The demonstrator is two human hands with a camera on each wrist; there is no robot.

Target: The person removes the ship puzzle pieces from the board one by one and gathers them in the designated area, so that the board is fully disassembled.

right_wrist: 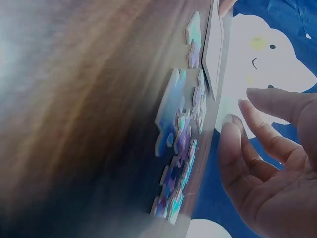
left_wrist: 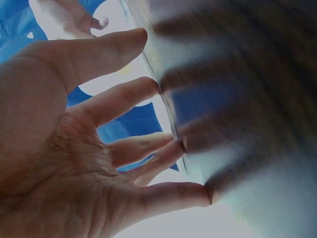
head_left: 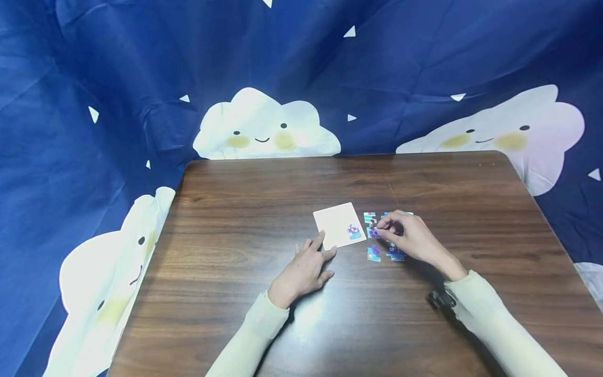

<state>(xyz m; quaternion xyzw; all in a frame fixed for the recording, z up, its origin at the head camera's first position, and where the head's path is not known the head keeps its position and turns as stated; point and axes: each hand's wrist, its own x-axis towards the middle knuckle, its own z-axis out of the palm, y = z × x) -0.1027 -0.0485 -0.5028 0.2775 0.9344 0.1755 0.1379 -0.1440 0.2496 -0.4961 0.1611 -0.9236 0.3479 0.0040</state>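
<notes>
My left hand point(head_left: 303, 268) lies with fingers spread at the near edge of a white square puzzle board point(head_left: 332, 222). Its fingertips rest at the board's edge and on the table. On the board's right corner sits a small purple and light-blue jigsaw piece point(head_left: 354, 233). My right hand point(head_left: 412, 235) hovers above loose jigsaw pieces right of the board, fingers loosely bent. In the right wrist view, nothing shows between the right fingertips. Near those fingertips lies a purple piece point(head_left: 373, 233); another loose piece point(head_left: 373, 254) lies closer to me. The right hand partly hides the other pieces.
A brown wooden table point(head_left: 226, 220) bears the board and pieces. Behind it hangs a blue curtain point(head_left: 367, 63) with white smiling clouds point(head_left: 266, 123). A dark device point(head_left: 442, 299) is at my right wrist, by the sleeve cuff.
</notes>
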